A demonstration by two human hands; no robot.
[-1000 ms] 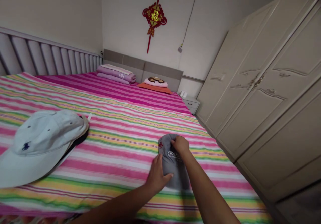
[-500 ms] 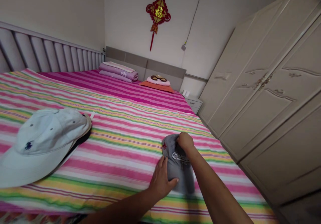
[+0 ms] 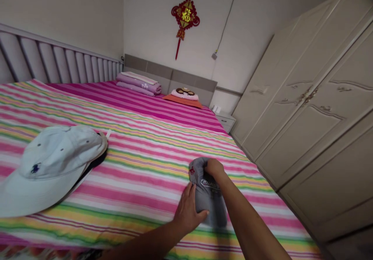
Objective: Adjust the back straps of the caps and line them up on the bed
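Your view's shifting slightly rt vs. the earlier frame, & both hands plus the cap are sitting a bit lower-rt in it. Your R hand (image 3: pixel 214 169) is gripping the top of the gray baseball cap (image 3: pixel 208 198), fingers curled over its upper edge. Your L hand (image 3: pixel 189 209) is open, w/ its fingers (image 3: pixel 196 213) spread & pressing on the cap's lower-left side. So the cap's sitting between your hands, bunched up & resting on the bed, its white stitched lettering & small red badge (image 3: pixel 191 170) facing up.

Under it, the pink-striped bedsheet (image 3: pixel 140 182) is covering the bed. Well left of your hands, a pale blue cap (image 3: pixel 52 167) w/ a navy logo is lying on a dark cap (image 3: pixel 97 161), its brim pointing toward you. Far up the bed, a folded lilac blanket (image 3: pixel 138 83) & a pink pillow (image 3: pixel 185 95) on an orange cushion (image 3: pixel 182 101) are resting against the gray headboard (image 3: pixel 171 77). A small nightstand (image 3: pixel 225 121) is standing past the bed's far corner, a cream wardrobe (image 3: pixel 305 108) is lining the rt side, & a red knot ornament (image 3: pixel 185 19) is hanging on the wall.
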